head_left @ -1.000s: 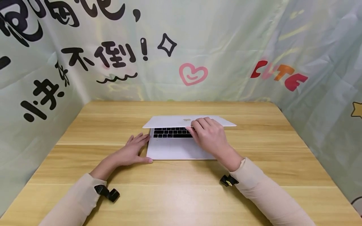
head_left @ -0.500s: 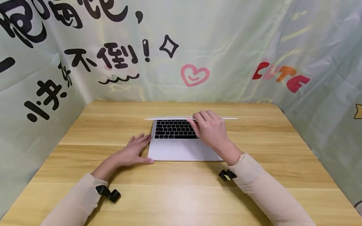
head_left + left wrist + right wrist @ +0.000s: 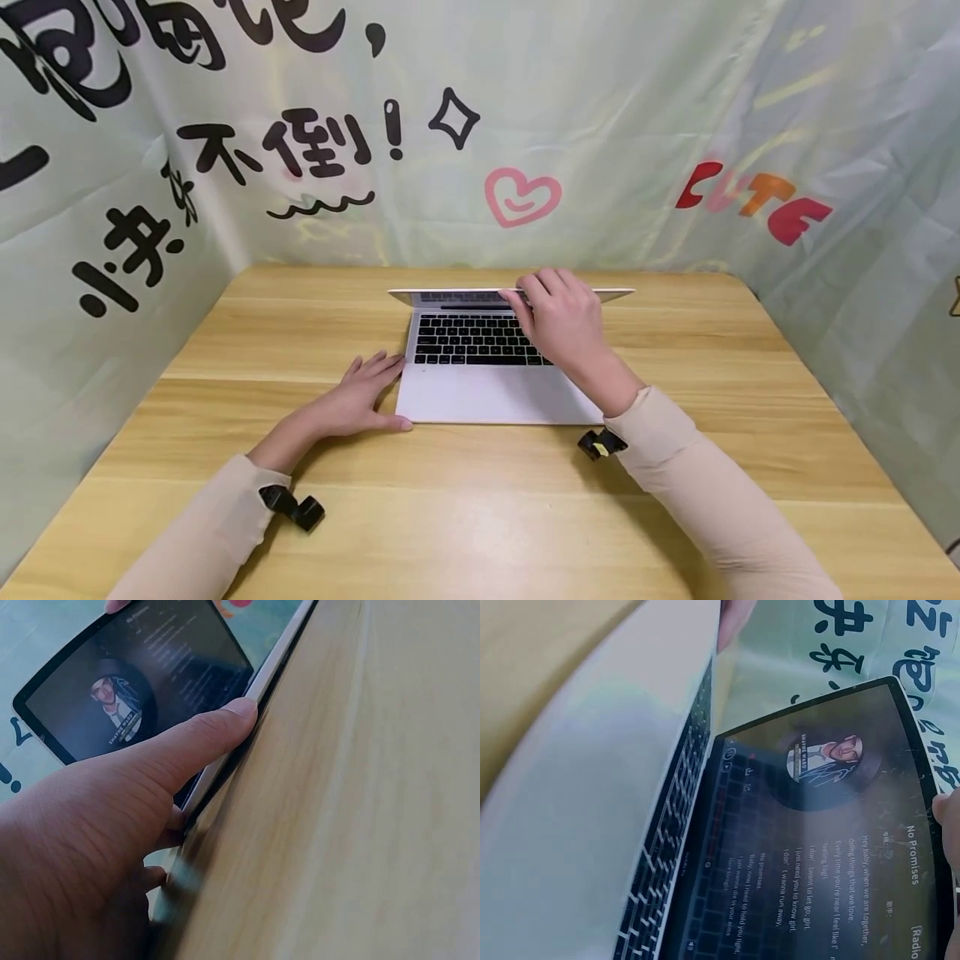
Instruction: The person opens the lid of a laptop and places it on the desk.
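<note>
A silver laptop point(image 3: 465, 398) lies on the table with its lid point(image 3: 617, 293) raised; black keys show behind the bare palm rest. My right hand point(image 3: 564, 329) pinches the lid's top edge right of the middle, thumb on the screen side and fingers over the back. My left hand point(image 3: 347, 402) rests at the base's left side, its thumb on the front left corner and its fingers stretched along the side edge. In the right wrist view the lit screen point(image 3: 817, 802) has a round portrait and lines of lyrics; the keyboard point(image 3: 671, 802) reflects in it.
The laptop stands on a light wooden table point(image 3: 480, 508). A pale printed cloth point(image 3: 615, 125) with lettering and a pink heart hangs behind the table and at both sides. Black wrist cameras point(image 3: 294, 507) sit at both beige sleeves point(image 3: 202, 533).
My right hand has lifted the lid up and back, from partly over the keys to showing the keyboard and the screen's inner side. The left hand has stayed at the base's corner.
</note>
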A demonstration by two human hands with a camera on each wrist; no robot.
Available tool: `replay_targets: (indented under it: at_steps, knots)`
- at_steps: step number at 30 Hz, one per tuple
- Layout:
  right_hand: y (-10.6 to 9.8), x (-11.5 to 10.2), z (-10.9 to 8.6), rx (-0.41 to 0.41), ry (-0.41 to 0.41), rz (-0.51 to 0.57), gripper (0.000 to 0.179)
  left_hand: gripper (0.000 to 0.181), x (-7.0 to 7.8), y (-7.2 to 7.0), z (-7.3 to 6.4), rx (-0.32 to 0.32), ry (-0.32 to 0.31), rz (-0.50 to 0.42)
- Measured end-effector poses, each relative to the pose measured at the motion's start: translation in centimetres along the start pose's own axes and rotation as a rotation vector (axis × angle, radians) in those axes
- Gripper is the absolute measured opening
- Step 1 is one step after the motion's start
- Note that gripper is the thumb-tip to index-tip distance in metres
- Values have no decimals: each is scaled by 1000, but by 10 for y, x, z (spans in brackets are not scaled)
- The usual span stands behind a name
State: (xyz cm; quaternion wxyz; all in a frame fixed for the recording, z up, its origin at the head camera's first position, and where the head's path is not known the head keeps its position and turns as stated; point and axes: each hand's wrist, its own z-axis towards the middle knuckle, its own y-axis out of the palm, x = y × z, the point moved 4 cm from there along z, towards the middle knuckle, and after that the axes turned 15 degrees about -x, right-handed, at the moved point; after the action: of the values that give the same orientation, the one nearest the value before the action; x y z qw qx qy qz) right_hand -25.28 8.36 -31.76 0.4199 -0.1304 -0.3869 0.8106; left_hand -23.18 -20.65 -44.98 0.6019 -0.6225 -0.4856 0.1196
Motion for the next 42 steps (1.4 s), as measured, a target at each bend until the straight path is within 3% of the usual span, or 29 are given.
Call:
replay_targets:
  at_steps: [23, 42]
  knots:
    - [-4, 18, 32, -104, 75, -10, 35, 109, -3, -3, 0, -34, -3, -54]
    - [5, 40, 61, -165, 203, -15, 39, 110, -4, -4, -1, -38, -17, -63]
